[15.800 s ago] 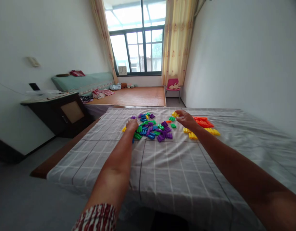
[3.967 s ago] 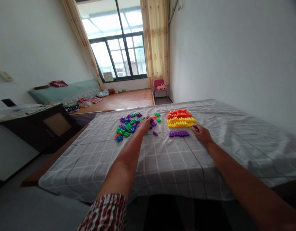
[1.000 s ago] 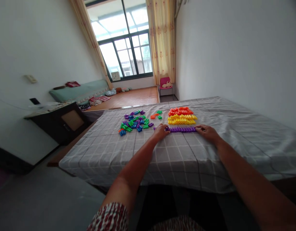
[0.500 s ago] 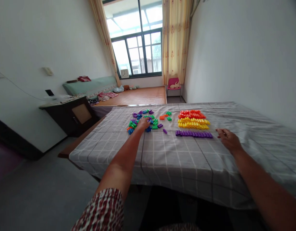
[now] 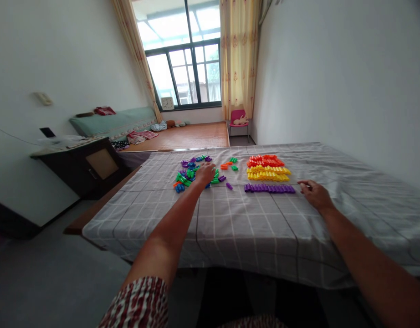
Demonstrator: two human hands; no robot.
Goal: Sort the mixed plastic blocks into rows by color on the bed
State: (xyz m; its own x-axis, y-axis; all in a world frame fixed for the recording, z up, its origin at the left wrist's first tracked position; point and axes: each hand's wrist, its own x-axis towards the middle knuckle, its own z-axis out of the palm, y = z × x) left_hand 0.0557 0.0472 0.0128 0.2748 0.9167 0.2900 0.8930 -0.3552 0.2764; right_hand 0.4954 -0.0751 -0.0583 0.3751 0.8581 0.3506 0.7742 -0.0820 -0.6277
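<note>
Left hand (image 5: 205, 172) over mixed pieces (image 5: 183, 179) mid-frame, grip unclear, right hand (image 5: 317, 196) beside purple row (image 5: 269, 188) right of centre, grip loosely parted

Two hands (image 5: 206, 173) (image 5: 317, 196), one purple row (image 5: 269, 188), two yellow rows (image 5: 268, 176), one chair (image 5: 238, 115), one clock (image 5: 167, 104)

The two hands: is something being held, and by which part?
Beside the row of purple pieces, the right hand holds nothing visible. The left hand is at the mixed-colour pile; whether it grips a piece cannot be told.
</note>
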